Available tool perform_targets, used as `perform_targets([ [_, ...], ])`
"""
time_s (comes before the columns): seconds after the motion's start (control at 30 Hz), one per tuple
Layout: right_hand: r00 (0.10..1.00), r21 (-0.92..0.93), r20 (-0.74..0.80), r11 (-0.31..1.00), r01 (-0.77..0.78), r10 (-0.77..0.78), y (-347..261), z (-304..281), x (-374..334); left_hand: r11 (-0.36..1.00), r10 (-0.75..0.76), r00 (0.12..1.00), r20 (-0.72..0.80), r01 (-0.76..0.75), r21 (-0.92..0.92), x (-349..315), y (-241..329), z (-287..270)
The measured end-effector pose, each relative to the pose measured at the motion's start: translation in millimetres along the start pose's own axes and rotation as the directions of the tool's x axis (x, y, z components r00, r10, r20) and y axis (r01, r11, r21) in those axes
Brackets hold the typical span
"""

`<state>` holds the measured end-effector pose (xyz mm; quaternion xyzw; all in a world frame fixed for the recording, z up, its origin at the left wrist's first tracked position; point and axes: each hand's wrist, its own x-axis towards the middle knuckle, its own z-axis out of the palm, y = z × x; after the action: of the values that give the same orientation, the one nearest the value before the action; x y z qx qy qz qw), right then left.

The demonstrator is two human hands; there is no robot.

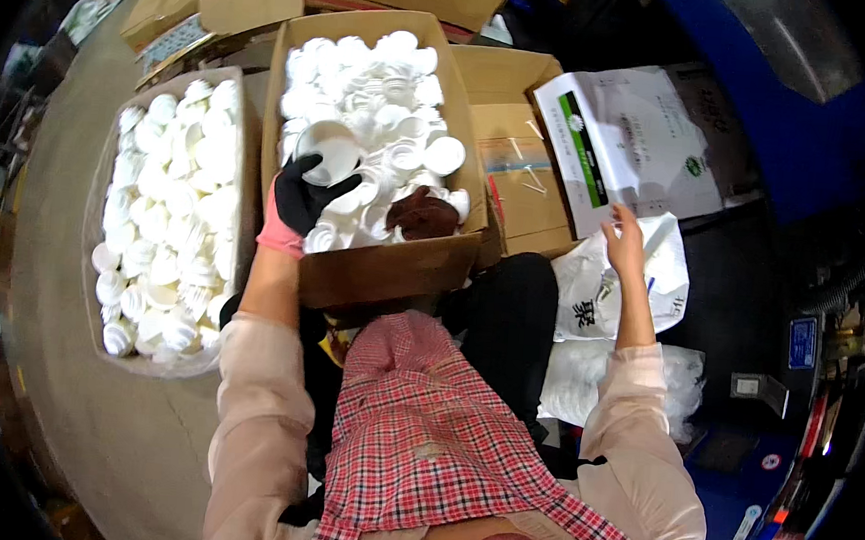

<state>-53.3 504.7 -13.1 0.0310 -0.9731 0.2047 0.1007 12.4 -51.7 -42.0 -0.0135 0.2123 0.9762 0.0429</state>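
My left hand [302,201], in a black and pink glove, is over the near left part of a cardboard box [382,275]. Its fingers are closed around the rim of a round white plastic cap [331,153], whose hollow side faces up. Many similar white caps [376,75] fill that box. A crumpled dark brown piece [423,214], perhaps a glove, lies on them at the near right. My bare right hand [625,245] is above an open white plastic bag [665,276]. Its fingers are curled together, and anything between them is too small to make out.
A lined bin [91,276] of white caps stands at the left on the concrete floor. Right of the box, small white sticks [531,177] lie on cardboard beside a white printed carton [633,134]. A clear plastic bag [680,383] lies nearer. Blue machinery [767,83] borders the right.
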Motion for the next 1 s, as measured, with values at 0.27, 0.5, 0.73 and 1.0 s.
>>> perform_targets([
  [0.27,0.726,-0.085,0.603,0.878,0.471,-0.331,-218,201,40,-0.077,0.459,0.817,0.349,-0.355,0.932,-23,28,46],
  [0.5,0.715,-0.257,0.68,0.861,0.44,-0.162,-173,299,43,0.41,0.519,0.839,0.165,-0.413,0.813,-10,15,34],
  [0.73,0.581,0.795,0.571,0.213,-0.568,-0.58,-271,196,71,0.283,0.521,0.85,0.083,-0.263,0.922,12,-9,-48],
  [1.0,0.875,0.946,0.321,0.072,-0.317,-0.361,-314,180,65,0.126,0.429,0.894,0.132,-0.204,0.971,2,2,10],
])
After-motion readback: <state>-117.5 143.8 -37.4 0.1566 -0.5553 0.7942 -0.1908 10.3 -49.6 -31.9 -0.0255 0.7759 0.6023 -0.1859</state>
